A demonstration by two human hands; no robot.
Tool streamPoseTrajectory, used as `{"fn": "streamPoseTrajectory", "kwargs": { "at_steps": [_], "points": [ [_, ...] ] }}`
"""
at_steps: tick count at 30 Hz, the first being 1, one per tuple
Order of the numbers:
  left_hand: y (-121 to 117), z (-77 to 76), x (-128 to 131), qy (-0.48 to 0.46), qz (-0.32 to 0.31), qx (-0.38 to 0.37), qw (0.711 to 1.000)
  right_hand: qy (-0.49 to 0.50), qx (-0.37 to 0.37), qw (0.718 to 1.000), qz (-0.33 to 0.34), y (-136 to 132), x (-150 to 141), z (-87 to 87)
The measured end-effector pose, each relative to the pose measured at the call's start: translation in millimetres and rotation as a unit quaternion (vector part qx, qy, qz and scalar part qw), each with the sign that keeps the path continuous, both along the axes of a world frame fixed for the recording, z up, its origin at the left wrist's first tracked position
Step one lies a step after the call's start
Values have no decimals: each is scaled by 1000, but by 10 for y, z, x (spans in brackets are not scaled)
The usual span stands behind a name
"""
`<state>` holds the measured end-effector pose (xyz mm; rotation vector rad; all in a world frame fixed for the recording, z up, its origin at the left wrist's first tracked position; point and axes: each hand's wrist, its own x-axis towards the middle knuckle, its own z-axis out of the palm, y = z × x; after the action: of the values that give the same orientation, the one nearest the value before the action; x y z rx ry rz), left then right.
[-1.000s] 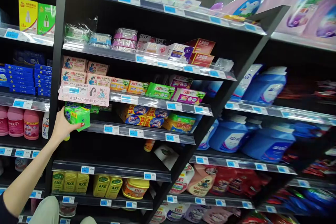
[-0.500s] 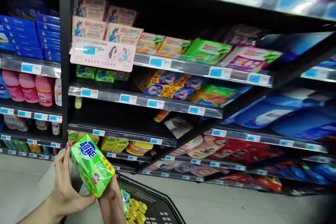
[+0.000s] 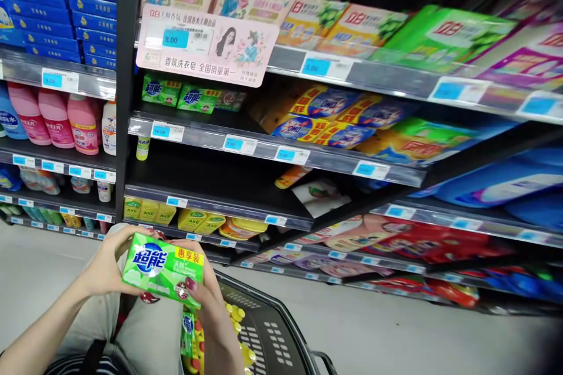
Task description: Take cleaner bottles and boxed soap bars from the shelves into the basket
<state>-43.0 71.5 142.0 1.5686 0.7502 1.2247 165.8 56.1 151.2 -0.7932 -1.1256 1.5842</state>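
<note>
Between my two hands is a green pack of laundry soap [image 3: 169, 269] with blue and white lettering, its front face turned up toward me. My left hand [image 3: 108, 261] grips its left end, fingers wrapped behind and beneath. At the right end, my right hand [image 3: 213, 304] holds it with the thumb on the front face. Below the hands stands a black shopping basket [image 3: 281, 328], partly covered by my right arm. Inside it are a similar green pack [image 3: 187, 328] and several yellow-capped bottles [image 3: 246, 356].
Ahead are store shelves [image 3: 264, 158]. Green soap packs [image 3: 196, 98] sit on one level under a pink price sign [image 3: 206, 47]. Yellow bottles [image 3: 193, 221] stand lower down. Pink bottles [image 3: 83, 126] and blue boxes [image 3: 94, 6] fill the left bay. Grey floor [image 3: 396, 328] lies at the right.
The soap pack has turned from steeply tilted to nearly level, front toward me. My right hand has shifted from beneath it to its right end. The view has come closer to the shelves.
</note>
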Motion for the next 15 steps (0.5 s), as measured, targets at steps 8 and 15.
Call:
{"fn": "streamPoseTrajectory", "kwargs": {
  "at_steps": [8, 15],
  "points": [
    [-7, -91, -16, 21, 20, 44, 999, -30, 55, 998, -13, 9, 12, -6],
    [-23, -22, 31, 4, 33, -77, 996, -17, -19, 999, 24, -45, 131, -154]
  ]
}}
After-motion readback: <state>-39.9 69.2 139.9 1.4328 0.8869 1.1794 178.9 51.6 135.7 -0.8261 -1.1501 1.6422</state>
